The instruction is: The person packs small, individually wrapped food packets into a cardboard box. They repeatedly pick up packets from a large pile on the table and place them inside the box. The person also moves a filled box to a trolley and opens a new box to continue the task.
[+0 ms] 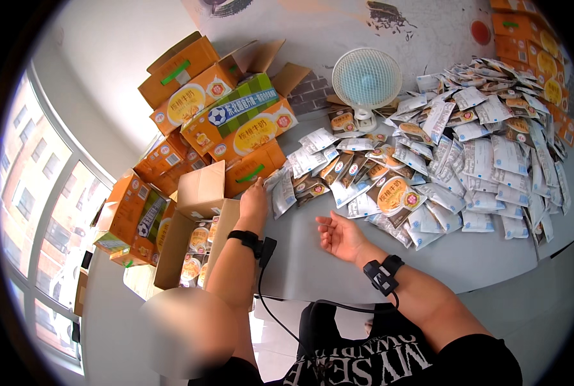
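Observation:
My left hand (254, 200) is at the inner side of an open cardboard box, next to a few plastic milk pouches (283, 193) lying on the grey table (296, 260). Whether its fingers grip a pouch's edge cannot be told. My right hand (340, 236) is palm up above the table with curled, parted fingers and nothing in it, left of a large heap of pouches (480, 159). One pouch with an orange oval print (394, 199) lies near it, face up. The open cardboard box (169, 260) holds several upright pouches (199, 240).
Orange milk cartons (239, 125) are stacked at the back left, some with open flaps; more stand left of the box (130, 212) and at the far right (547, 62). A small white fan (367, 79) stands behind the pouches. Black cables hang from both wrists. A blurred round shape covers the lower left.

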The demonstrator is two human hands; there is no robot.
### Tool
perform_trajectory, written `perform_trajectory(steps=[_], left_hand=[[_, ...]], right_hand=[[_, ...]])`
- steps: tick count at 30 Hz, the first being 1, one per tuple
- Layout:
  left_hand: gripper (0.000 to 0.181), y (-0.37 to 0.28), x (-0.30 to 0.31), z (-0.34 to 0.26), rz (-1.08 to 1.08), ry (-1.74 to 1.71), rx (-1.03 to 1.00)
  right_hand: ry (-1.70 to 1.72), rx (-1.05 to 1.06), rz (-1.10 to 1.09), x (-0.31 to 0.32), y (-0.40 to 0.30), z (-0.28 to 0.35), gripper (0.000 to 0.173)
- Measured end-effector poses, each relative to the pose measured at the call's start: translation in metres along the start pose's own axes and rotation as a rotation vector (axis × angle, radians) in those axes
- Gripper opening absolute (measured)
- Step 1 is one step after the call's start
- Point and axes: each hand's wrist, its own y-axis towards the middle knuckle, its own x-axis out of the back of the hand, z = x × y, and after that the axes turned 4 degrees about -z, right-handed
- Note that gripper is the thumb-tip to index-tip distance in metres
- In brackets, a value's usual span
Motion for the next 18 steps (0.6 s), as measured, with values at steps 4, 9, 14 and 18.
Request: perform_trajectory(steps=[4, 9, 14, 18], left_hand=[[0.033, -0.008, 0.054, -0.030, 0.050, -0.128, -0.074], [0.040, -0.054, 0.104, -0.054, 0.010, -0.297, -0.389], [0.049, -0.093, 0.141, -0.071, 0.136, -0.404, -0.608], [0.053, -0.111, 0.147, -0.064, 0.115, -0.372, -0.516]], right_hand=[[-0.050, -0.111, 0.084, 0.001, 0.000, 0.001, 0.051], [-0.091, -0.191, 0.117, -0.015, -0.011, -0.001, 0.061], [-0.145, -0.150, 0.238, -0.010, -0.017, 0.005, 0.052], [-0.306, -0.098, 0.153, -0.019, -0.025, -0.005, 0.039]])
